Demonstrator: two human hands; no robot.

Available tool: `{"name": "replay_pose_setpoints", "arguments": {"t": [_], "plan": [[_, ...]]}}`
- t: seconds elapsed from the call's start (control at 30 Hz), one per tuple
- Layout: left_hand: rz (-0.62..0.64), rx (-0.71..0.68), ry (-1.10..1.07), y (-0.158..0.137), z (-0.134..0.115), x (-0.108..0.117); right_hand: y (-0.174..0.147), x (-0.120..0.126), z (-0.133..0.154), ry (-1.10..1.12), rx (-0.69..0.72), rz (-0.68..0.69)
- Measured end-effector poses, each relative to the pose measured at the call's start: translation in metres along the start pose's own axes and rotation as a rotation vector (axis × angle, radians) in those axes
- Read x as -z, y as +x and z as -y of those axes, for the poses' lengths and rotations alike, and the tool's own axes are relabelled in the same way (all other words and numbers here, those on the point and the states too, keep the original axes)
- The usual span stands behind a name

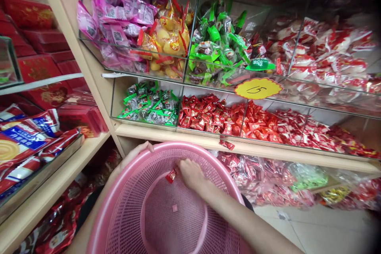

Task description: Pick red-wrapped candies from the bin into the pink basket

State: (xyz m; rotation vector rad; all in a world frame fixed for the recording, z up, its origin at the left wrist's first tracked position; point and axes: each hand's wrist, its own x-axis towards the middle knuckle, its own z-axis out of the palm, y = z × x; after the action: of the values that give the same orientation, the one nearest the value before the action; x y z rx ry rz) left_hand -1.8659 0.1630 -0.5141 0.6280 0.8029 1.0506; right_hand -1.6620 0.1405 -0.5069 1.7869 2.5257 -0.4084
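A pink plastic mesh basket (102,206) is tilted toward me, its round bottom and perforated walls in sight. My left hand (140,151) grips its far left rim, fingers curled over the edge. Inside the basket, near the far wall, my right hand (190,172) is closed, with a red wrapped candy (170,176) at its fingertips. One more red wrapped candy (227,144) lies on the wooden shelf edge just beyond the basket. Behind it stands a clear bin compartment full of red candies (204,115).
Upper bins hold pink packets (119,16), yellow sweets (166,39) and green-trimmed packets (217,47). A yellow price tag (258,88) reads 15. At left, blue-and-red packets (29,139) sit on a shelf. Bagged sweets (268,178) lie under the right shelf.
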Motion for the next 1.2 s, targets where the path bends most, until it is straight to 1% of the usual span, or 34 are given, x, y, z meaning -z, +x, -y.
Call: {"name": "replay_pose_setpoints", "arguments": {"t": [0.1, 0.27, 0.33, 0.37, 0.43, 0.5, 0.57, 0.6, 0.67, 0.73, 0.83, 0.93, 1.07, 1.13, 1.2], "plan": [[-0.008, 0.003, 0.007, -0.001, 0.0, 0.001, 0.009, -0.011, -0.001, -0.007, -0.024, 0.014], [-0.02, 0.021, 0.01, 0.0, -0.001, 0.0, 0.008, -0.014, -0.004, 0.03, -0.039, 0.015], [-0.022, 0.024, 0.009, 0.0, -0.001, 0.0, 0.008, -0.014, -0.006, 0.084, -0.042, 0.013], [-0.022, 0.025, 0.008, 0.0, -0.001, 0.001, 0.008, -0.013, -0.007, 0.152, -0.035, 0.0], [-0.019, 0.031, 0.008, -0.001, -0.001, 0.002, 0.006, -0.009, -0.008, 0.394, 0.005, -0.039], [-0.01, 0.045, 0.009, -0.003, -0.001, 0.004, 0.002, -0.001, -0.006, 0.749, 0.073, -0.055], [0.006, 0.067, 0.01, -0.003, -0.001, 0.005, -0.005, 0.011, -0.001, 1.08, 0.121, -0.019], [0.017, 0.08, 0.011, -0.003, -0.002, 0.006, -0.008, 0.017, 0.002, 1.209, 0.125, 0.008], [0.047, 0.115, 0.014, -0.001, -0.004, 0.006, -0.015, 0.028, 0.007, 1.37, 0.114, 0.039], [0.08, 0.15, 0.018, 0.002, -0.006, 0.007, -0.02, 0.035, 0.012, 1.429, 0.12, 0.031], [0.108, 0.182, 0.027, 0.005, -0.006, 0.009, -0.024, 0.038, 0.016, 1.452, 0.141, 0.01], [0.135, 0.176, 0.034, 0.005, -0.004, 0.012, -0.025, 0.037, 0.017, 1.535, 0.079, -0.012], [0.186, 0.167, 0.017, 0.006, -0.003, 0.014, -0.026, 0.031, 0.017, 1.623, 0.008, -0.097], [0.183, 0.182, 0.018, 0.006, -0.003, 0.014, -0.027, 0.023, 0.015, 1.616, -0.022, -0.074], [0.161, 0.18, 0.03, 0.005, -0.003, 0.014, -0.026, 0.011, 0.011, 1.6, -0.111, 0.017]]}}
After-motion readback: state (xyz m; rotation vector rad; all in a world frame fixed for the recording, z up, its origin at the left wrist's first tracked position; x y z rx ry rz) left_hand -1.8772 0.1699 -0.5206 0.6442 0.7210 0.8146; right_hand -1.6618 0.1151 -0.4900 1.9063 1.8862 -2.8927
